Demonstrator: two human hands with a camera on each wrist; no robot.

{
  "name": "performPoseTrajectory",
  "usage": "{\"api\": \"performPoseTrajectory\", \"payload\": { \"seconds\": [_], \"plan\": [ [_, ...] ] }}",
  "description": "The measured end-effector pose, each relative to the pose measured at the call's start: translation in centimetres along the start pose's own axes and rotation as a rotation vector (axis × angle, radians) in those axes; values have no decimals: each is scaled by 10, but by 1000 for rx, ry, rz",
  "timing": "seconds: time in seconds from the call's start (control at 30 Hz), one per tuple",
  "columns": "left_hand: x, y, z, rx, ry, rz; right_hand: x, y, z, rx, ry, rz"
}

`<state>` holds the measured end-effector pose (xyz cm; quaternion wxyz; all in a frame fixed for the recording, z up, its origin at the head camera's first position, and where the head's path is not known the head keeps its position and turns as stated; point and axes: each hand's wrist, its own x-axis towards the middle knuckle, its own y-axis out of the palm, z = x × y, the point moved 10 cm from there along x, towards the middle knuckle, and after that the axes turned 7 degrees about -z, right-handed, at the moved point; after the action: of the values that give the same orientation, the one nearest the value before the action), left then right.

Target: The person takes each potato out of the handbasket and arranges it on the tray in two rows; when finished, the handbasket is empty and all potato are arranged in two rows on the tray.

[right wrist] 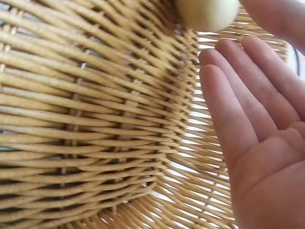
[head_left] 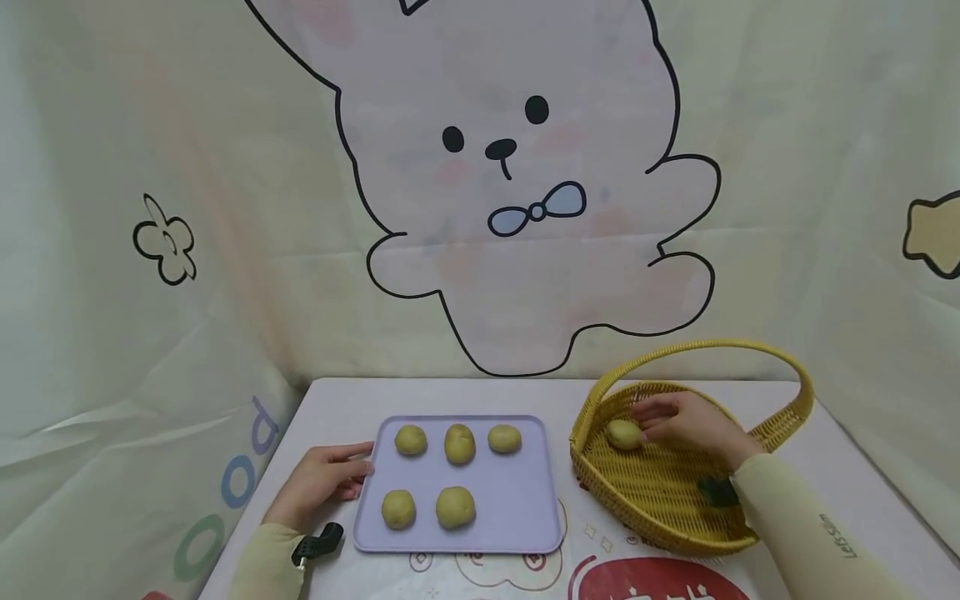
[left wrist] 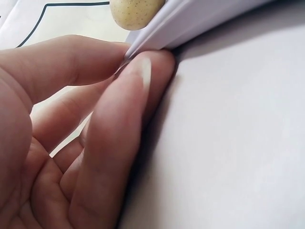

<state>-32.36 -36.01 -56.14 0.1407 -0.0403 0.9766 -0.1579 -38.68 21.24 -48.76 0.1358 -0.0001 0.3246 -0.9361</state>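
My left hand (head_left: 321, 482) pinches the left rim of the lilac tray (head_left: 517, 525); the left wrist view shows the tray's edge (left wrist: 157, 36) between the fingers. Several potatoes lie on the tray in two rows, among them a larger potato (head_left: 455, 507) in the front row. On the right, my right hand (head_left: 686, 423) reaches into the yellow wicker basket (head_left: 645, 492). One potato (head_left: 623, 434) is in the basket beside its fingertips. Seen from the right wrist, the fingers (right wrist: 238, 95) are extended, and that potato (right wrist: 207, 12) is beyond them, not gripped.
The basket's tall handle (head_left: 705, 343) arches over its far side. A small dark green piece (head_left: 718, 492) is in the basket by the right sleeve. Tray and basket stand side by side on a white table (head_left: 345, 400) with printed drawings. A cartoon curtain (head_left: 300, 317) hangs behind.
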Motion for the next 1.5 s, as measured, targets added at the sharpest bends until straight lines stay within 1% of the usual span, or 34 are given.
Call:
{"api": "performPoseTrajectory", "payload": {
  "seconds": [0.13, 0.27, 0.47, 0.57, 0.73, 0.83, 1.0, 1.27, 1.43, 1.5],
  "plan": [
    [0, 2, -2, -4, -4, -3, 0, 5, -6, 12, -3, 22],
    [0, 3, -2, -8, -10, -5, 2, 7, -8, -31, -7, 11],
    [0, 3, -1, -8, -8, 3, 1, 9, 0, -73, -27, 10],
    [0, 2, 0, 1, -9, -9, 1, 10, 3, -93, -37, 10],
    [-1, 0, 0, 20, -11, -35, 3, 12, 4, -124, -27, -4],
    [-1, 0, 0, 19, -13, -39, 5, 12, 3, -141, -12, -16],
    [-1, 1, -1, 9, -11, -32, 8, 14, 3, -175, -20, -18],
    [-1, 1, -3, 25, 6, -32, 11, 16, 6, -180, -21, -1],
    [-1, 0, -2, 31, 3, -42, 9, 15, 9, -190, -30, -15],
    [0, 0, -1, 34, 2, -39, 7, 13, 10, -210, -38, -24]
  ]
}}
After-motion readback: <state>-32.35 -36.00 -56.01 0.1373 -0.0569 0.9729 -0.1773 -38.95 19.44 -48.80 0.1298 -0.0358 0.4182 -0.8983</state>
